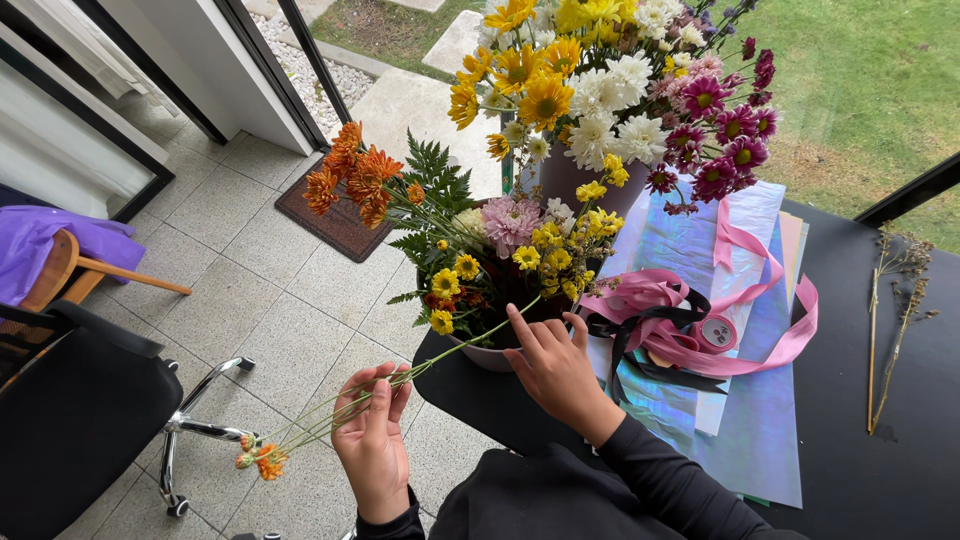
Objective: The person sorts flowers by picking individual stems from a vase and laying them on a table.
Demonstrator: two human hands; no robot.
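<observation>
The stems (330,415) lie slantwise across the near left of the scene, thin and green, their small orange heads hanging low over the floor (270,300) and their upper ends running up toward the pot (487,355). The left hand (372,432) is closed around them about midway, fingers curled over the bundle, off the table's edge. The right hand (553,367) rests just right of it against the near rim of the pot, fingers bent and together, their tips among the leaves; whether it pinches a stem there cannot be told.

The pot stands on the left end of the black table (880,460) and holds small yellow flowers, a pale pink bloom (510,222), ferns and a spray of orange flowers (352,178) leaning left. Just behind it, farther off, a vase (572,178) carries a larger bunch of yellow, white and magenta flowers.

Right of the pot, shiny wrapping sheets (750,420) lie flat, with a tangle of pink and black ribbon (690,320) on them. Well apart, near the right edge, lie dried twigs (885,330).

On the floor to the left stand a black chair (80,410) and, beyond it, a wooden chair (70,275) draped in purple cloth. A doormat (335,225) lies by the door.
</observation>
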